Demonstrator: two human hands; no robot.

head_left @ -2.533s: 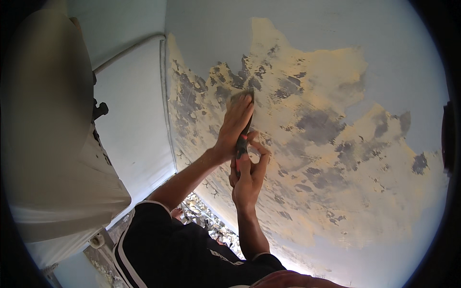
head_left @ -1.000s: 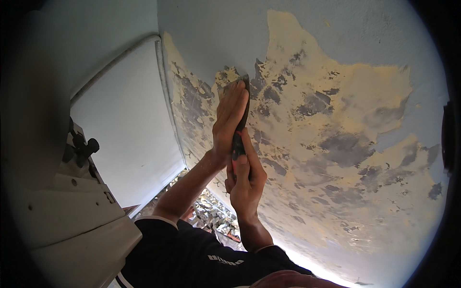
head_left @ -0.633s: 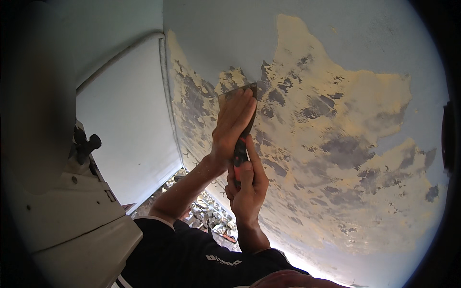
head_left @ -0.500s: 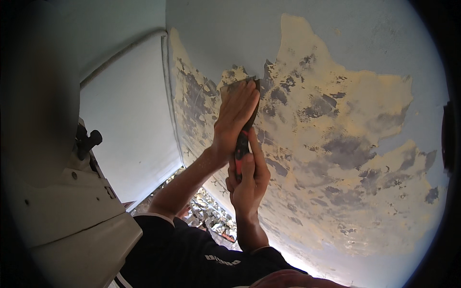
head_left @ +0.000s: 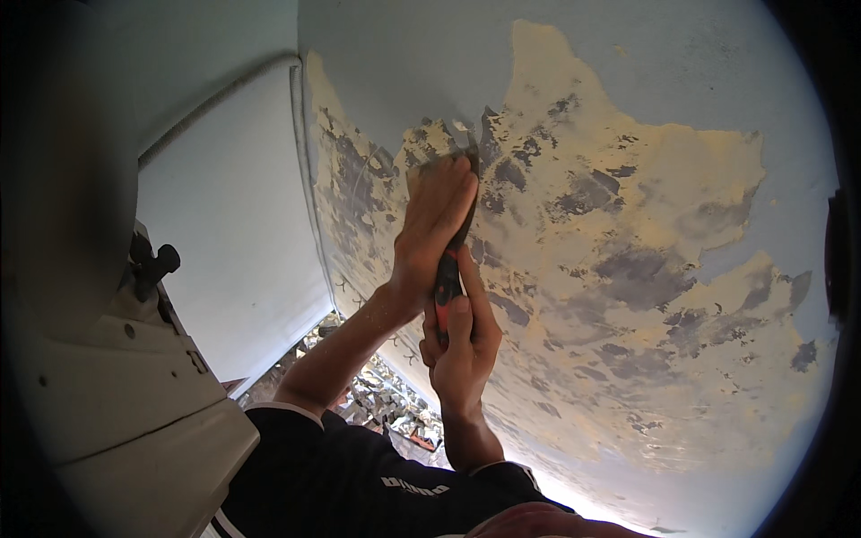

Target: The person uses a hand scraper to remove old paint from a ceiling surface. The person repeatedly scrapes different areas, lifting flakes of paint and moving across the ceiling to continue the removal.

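My right hand [head_left: 465,359] is closed around the black and red handle [head_left: 446,291] of a scraper, with its index finger stretched along it. The scraper's dark blade [head_left: 472,193] lies against the wall, pointing up. My left hand [head_left: 435,211] is pressed flat over the blade with fingers stretched upward, hiding much of it. Just above the fingertips, a small pale patch [head_left: 463,128] shows at the edge of the blue-grey paint. Around the blade the wall [head_left: 619,206] is stripped to cream and grey patches.
At the left a white panel [head_left: 233,224] with a grey rim adjoins the wall. A beige metal body [head_left: 134,394] with a black knob [head_left: 157,269] stands nearer. Below, flakes and debris [head_left: 386,399] cover the ground. Blue-grey paint [head_left: 708,72] still coats the upper wall.
Both hands and the scraper have shifted slightly down the wall, uncovering a small pale patch above the fingertips. The whole view has shifted a little.
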